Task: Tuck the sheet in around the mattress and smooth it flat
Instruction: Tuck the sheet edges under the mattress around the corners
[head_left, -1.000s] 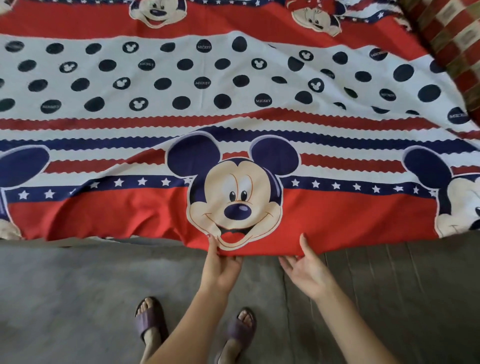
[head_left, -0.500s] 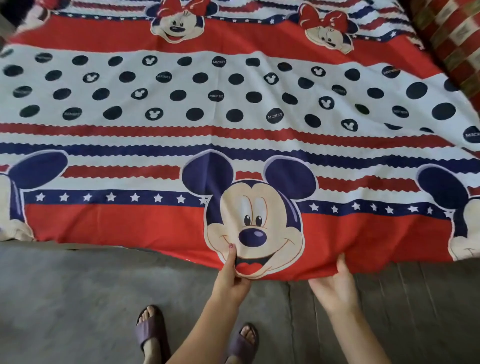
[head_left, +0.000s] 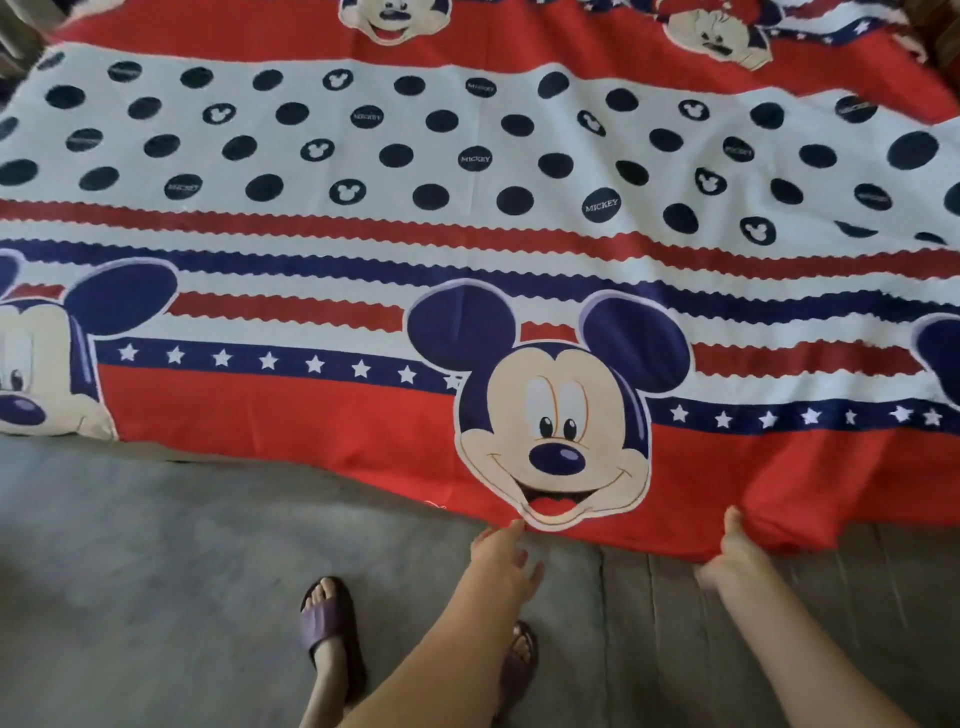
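Grey mattress (head_left: 208, 545) bare; both hands, left hand (head_left: 501, 558), right hand (head_left: 732, 558), at sheet (head_left: 363, 431) hem.

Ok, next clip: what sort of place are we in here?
Most likely a bedroom at home. A cartoon-print sheet is spread over a grey mattress, the right hand grips its red hem, the left hand is at the edge, and the person wears purple slippers.

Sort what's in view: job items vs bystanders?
Job: sheet; grey mattress beneath it; left hand at the sheet's hem; right hand gripping the hem.
Bystanders: purple slippers; checked cloth, far right corner.
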